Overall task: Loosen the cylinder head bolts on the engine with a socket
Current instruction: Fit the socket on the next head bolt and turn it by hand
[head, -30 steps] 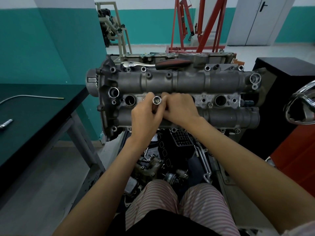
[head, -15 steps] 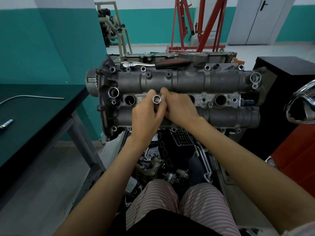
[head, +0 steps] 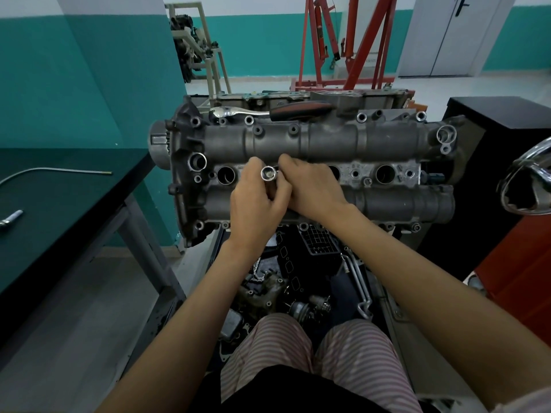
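text: none readable | engine (head: 328, 144): faint stamped marks between the plug holes, too blurred to read

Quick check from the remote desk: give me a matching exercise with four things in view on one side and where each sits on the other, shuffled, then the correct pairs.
Things:
1. socket
2. ratchet
3. bent metal rod
4. red engine hoist

Places:
A. on the dark green bench at the left
B. standing on the floor behind the engine
C. lying along the far top edge of the engine
D. held between the left hand and right hand

Pairs: 1-D, 2-C, 3-A, 4-B
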